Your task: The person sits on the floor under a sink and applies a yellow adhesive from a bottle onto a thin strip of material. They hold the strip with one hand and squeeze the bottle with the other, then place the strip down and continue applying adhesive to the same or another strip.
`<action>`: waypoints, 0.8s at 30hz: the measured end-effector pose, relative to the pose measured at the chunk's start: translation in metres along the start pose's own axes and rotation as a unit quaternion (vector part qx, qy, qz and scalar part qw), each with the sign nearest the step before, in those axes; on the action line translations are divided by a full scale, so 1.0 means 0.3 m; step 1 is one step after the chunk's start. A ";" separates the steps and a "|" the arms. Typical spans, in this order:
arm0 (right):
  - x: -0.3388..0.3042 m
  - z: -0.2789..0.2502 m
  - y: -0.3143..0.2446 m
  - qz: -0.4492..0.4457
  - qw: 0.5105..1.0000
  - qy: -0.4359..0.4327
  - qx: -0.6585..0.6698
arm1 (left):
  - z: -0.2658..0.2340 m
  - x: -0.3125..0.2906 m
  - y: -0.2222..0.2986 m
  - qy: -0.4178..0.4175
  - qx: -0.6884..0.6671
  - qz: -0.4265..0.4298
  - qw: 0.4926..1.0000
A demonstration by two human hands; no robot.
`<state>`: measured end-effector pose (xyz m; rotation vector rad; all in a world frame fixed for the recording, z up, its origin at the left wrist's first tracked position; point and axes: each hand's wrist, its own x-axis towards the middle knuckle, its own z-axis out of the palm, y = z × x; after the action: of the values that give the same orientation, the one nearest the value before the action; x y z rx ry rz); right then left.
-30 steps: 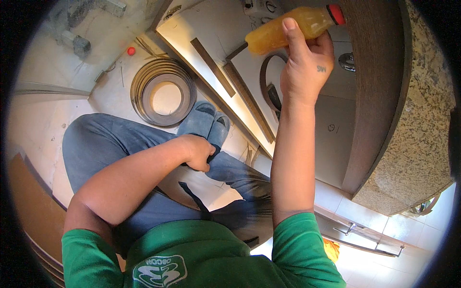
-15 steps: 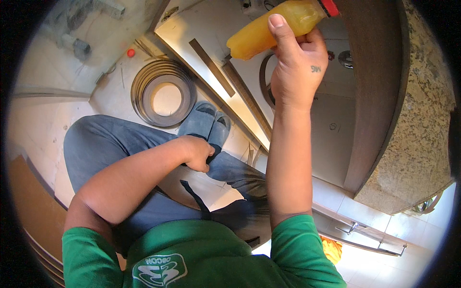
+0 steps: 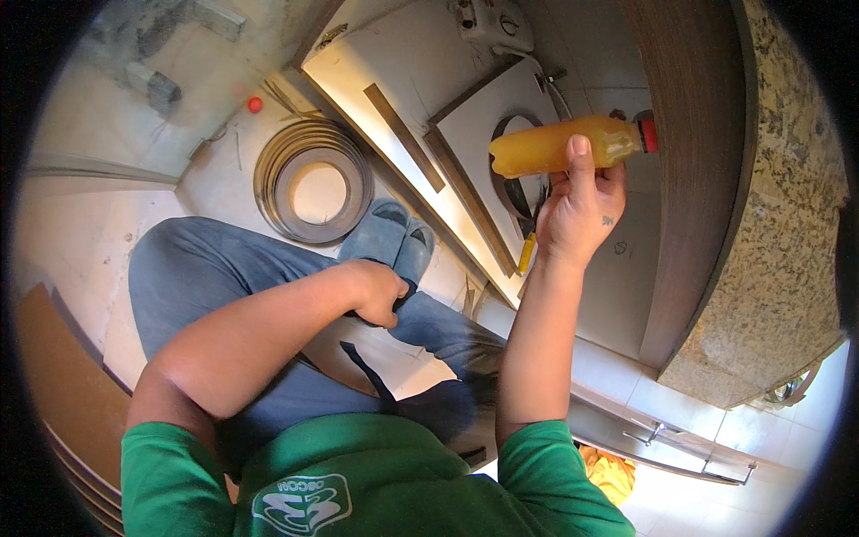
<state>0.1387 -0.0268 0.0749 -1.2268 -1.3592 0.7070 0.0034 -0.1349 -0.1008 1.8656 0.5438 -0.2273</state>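
Note:
My right hand (image 3: 577, 201) grips a plastic bottle (image 3: 541, 149) of cloudy yellow-orange contents. Its thumb lies across the bottle's near side. The bottle is held nearly sideways, its red and black cap end (image 3: 649, 136) pointing right toward a dark wooden panel. My left hand (image 3: 378, 294) rests low over my crossed legs, beside the grey slippers (image 3: 389, 240) on my feet. Its fingers are curled in, and I see nothing between them. Below that hand, a pale piece with a dark strip (image 3: 369, 367) shows between my legs.
A coiled roll of brown edging strip (image 3: 268, 179) lies beyond my feet, near a small red cap (image 3: 255, 105). Ahead is an open cabinet with a white panel, a dark strip (image 3: 403, 134) on it, and a yellow-handled tool (image 3: 527, 254). The speckled stone edge (image 3: 778, 197) stands at right.
My right hand has lowered the bottle toward me and slightly right, turning it more level. The left hand stays nearly where it was.

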 end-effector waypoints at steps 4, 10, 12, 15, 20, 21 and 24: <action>0.017 0.011 0.001 -0.021 0.998 -0.013 -0.053 | 0.007 0.004 0.008 0.006 0.015 -0.001 1.000; 0.069 0.144 -0.027 -0.040 0.997 -0.064 -0.035 | 0.021 0.016 -0.008 0.028 0.005 0.016 0.999; 0.082 0.186 -0.031 -0.055 0.994 -0.092 -0.007 | 0.026 0.019 -0.013 0.034 0.009 0.022 0.999; 0.082 0.206 -0.029 -0.059 0.994 -0.088 -0.005 | 0.026 0.025 -0.016 0.026 0.022 0.024 0.999; 0.027 0.098 -0.034 -0.029 0.999 -0.041 -0.015 | 0.020 0.018 -0.016 0.038 0.025 0.038 0.998; 0.011 0.064 -0.037 -0.016 0.999 -0.026 -0.028 | 0.019 0.015 -0.016 0.040 0.032 0.043 0.998; -0.030 -0.035 -0.042 -0.003 0.999 -0.008 -0.035 | 0.015 0.014 -0.006 0.021 0.019 0.023 0.999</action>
<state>0.1438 -0.0412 0.0856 -1.2740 -1.4100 0.6725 0.0067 -0.1374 -0.1056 1.9217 0.5280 -0.1706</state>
